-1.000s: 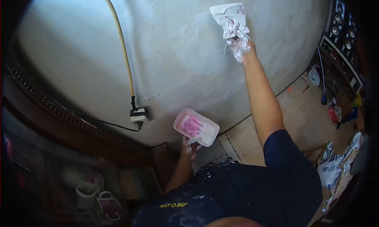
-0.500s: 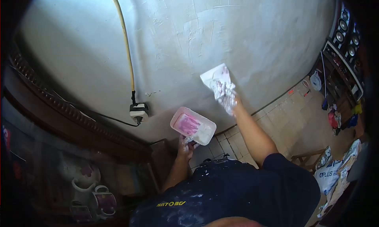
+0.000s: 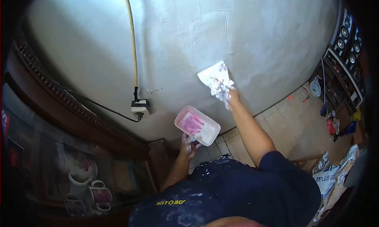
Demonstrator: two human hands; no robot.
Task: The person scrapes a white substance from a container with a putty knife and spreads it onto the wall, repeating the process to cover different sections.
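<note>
My left hand (image 3: 189,145) is closed around the lower edge of a whitish plastic tub (image 3: 213,136). Pink stains and white paste cover the inside of the tub, which is tipped toward me. Farther up, my right hand (image 3: 228,96) grips a flat, wide white putty scraper (image 3: 215,75) coated with paste. White paste also smears the fingers of that hand. The scraper's broad edge overlaps the grey plastered wall (image 3: 260,41) in this view, pointing up and left.
A yellowish cable (image 3: 132,41) runs down the wall to a power socket (image 3: 140,109). At left stands a dark wooden cabinet (image 3: 118,138) with mugs (image 3: 100,195) behind its glass. Tiled floor (image 3: 282,126) lies below; a shelf with speakers (image 3: 345,41) and a crumpled printed bag (image 3: 327,179) are at right.
The view has shifted slightly. My right hand and the scraper have moved a little to the left along the wall. My left hand still holds the tub at about the same height.
</note>
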